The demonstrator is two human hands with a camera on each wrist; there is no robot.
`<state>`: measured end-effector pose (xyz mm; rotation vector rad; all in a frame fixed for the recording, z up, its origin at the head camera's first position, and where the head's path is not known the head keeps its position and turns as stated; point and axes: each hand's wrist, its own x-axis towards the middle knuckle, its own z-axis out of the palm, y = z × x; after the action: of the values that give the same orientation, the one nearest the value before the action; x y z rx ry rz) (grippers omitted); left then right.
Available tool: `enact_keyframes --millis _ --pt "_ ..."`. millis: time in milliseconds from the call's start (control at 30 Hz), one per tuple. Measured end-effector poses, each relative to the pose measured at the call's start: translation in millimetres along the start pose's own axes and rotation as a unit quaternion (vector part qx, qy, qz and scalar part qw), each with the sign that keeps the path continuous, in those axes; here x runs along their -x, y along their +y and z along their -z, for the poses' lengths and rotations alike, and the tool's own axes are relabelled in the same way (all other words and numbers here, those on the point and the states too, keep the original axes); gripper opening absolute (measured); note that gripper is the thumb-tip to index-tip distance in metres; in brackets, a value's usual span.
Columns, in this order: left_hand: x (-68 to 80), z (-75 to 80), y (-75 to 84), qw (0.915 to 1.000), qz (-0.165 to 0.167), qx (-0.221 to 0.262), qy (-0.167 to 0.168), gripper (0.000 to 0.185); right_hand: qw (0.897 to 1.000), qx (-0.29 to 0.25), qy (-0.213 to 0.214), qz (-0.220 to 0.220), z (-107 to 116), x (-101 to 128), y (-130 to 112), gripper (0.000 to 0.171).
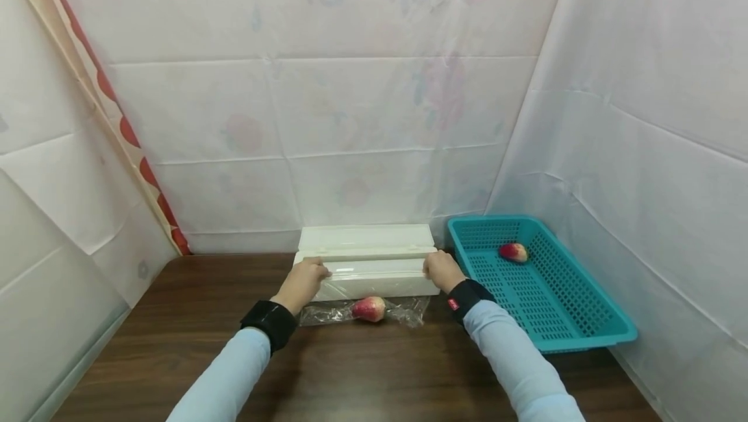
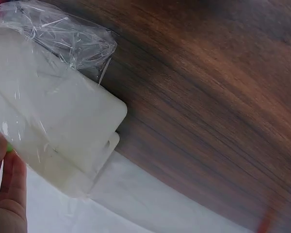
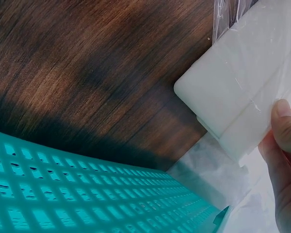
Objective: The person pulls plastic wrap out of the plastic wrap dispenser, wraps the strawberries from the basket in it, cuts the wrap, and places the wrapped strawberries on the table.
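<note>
A long white cling film box (image 1: 374, 287) stands against the back wall with its lid (image 1: 366, 236) raised. Clear cling film (image 2: 19, 92) lies over its front and bunches on the table around a red and cream fruit (image 1: 369, 309). At the box's left end, my left hand (image 1: 302, 284) pinches the film between thumb and fingers; small green bits show by the fingertips in the left wrist view. My right hand (image 1: 443, 271) pinches the film at the right end, thumb (image 3: 284, 127) against a finger.
On the right, close to my right forearm, stands a turquoise mesh basket (image 1: 584, 279) holding a second red and cream fruit (image 1: 513, 252). White sheeting (image 1: 362, 110) hangs behind and along both sides of the dark wooden table (image 1: 234, 292).
</note>
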<state>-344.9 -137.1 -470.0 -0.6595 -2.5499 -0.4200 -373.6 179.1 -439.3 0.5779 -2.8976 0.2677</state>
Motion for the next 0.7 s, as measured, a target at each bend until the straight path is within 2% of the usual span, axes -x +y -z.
enact_keyframes --millis 167,433,700 --pt "3.3 -1.2 -7.8 0.9998 -0.015 0.000 0.012 0.022 1.000 -0.004 -0.002 0.006 -2 0 4 0.029" --pt "10.6 3.4 -24.9 0.9980 -0.041 -0.008 0.047 0.020 1.000 -0.003 0.008 -0.012 1 -1 6 0.021" --pt "22.9 7.0 -34.9 0.9990 -0.030 0.000 0.033 0.022 1.000 -0.020 0.011 0.001 -2 2 5 0.037"
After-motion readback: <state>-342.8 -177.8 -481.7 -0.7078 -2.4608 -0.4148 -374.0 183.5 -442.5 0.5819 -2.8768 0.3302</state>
